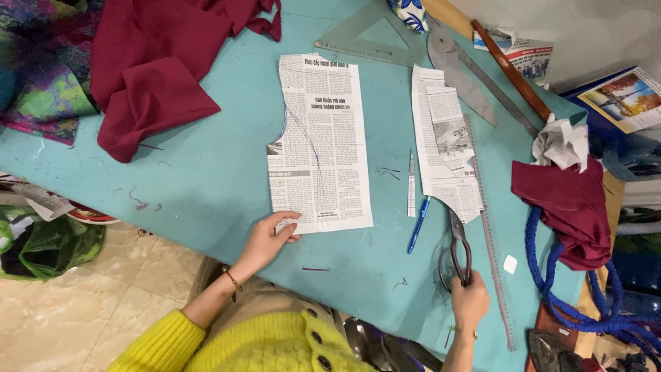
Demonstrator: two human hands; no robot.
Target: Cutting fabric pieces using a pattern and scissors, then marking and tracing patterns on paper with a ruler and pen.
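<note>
A newspaper pattern piece (321, 145) with a blue curved line drawn on it lies on the teal table (206, 179). My left hand (268, 238) pinches its near left corner. My right hand (469, 297) grips the handles of dark metal scissors (457, 248), which lie on the table pointing away from me. A blue pen (418, 224) rests between the paper and the scissors. More newspaper pieces (444, 148) lie just beyond the scissors.
Maroon cloth (155, 65) is heaped at the far left, and another maroon piece (571, 203) lies at the right with a blue cord (558, 289). Transparent rulers (490, 234), a set square (368, 38) and a wooden stick (509, 69) lie along the right and back.
</note>
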